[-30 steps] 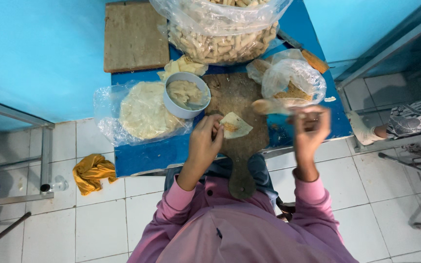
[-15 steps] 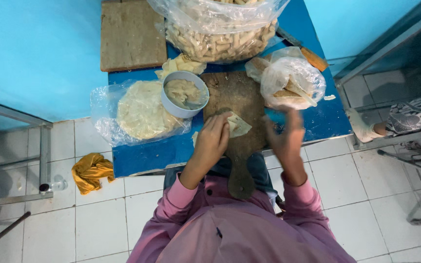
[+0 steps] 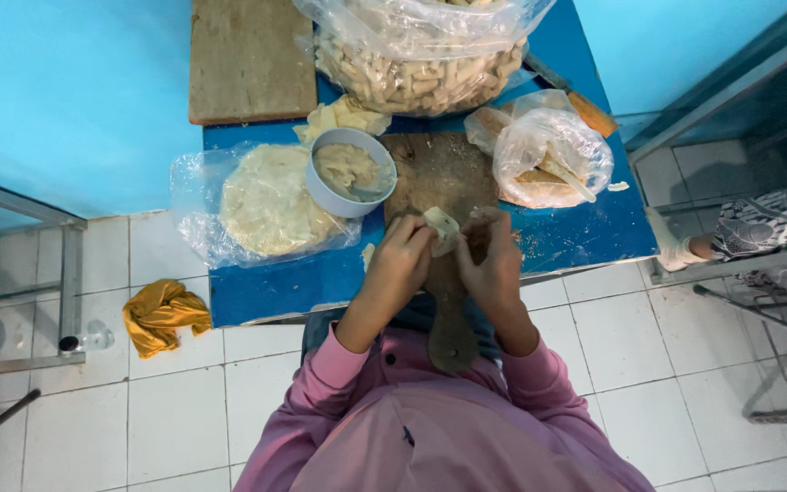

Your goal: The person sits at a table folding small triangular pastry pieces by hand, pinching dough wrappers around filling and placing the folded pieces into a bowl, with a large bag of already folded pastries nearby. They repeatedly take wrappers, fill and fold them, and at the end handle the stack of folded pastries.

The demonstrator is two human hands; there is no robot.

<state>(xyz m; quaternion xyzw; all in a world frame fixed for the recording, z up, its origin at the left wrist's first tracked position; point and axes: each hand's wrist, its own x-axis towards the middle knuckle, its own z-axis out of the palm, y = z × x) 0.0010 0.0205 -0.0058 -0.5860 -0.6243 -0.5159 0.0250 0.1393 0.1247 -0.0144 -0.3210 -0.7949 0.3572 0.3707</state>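
Observation:
Both hands meet over a brown wooden paddle board (image 3: 444, 178) at the front of a blue table (image 3: 275, 287). My left hand (image 3: 403, 260) and my right hand (image 3: 494, 260) together pinch a small pale wrapper piece (image 3: 442, 226), folding it between the fingertips. Just beyond my left hand stands a grey bowl (image 3: 351, 171) of pale filling. A stack of round pale wrappers (image 3: 266, 199) lies on clear plastic to its left.
A large clear bag of rolled pieces (image 3: 421, 55) sits at the back. Right of the board lies a smaller plastic bag (image 3: 548, 155) with a spoon. A wooden board (image 3: 250, 56) lies back left. On the tiled floor: a yellow cloth (image 3: 161, 314). Another person's leg (image 3: 730, 241) shows at right.
My right hand has come back from the small plastic bag at the right to join my left hand on the wrapper piece over the board.

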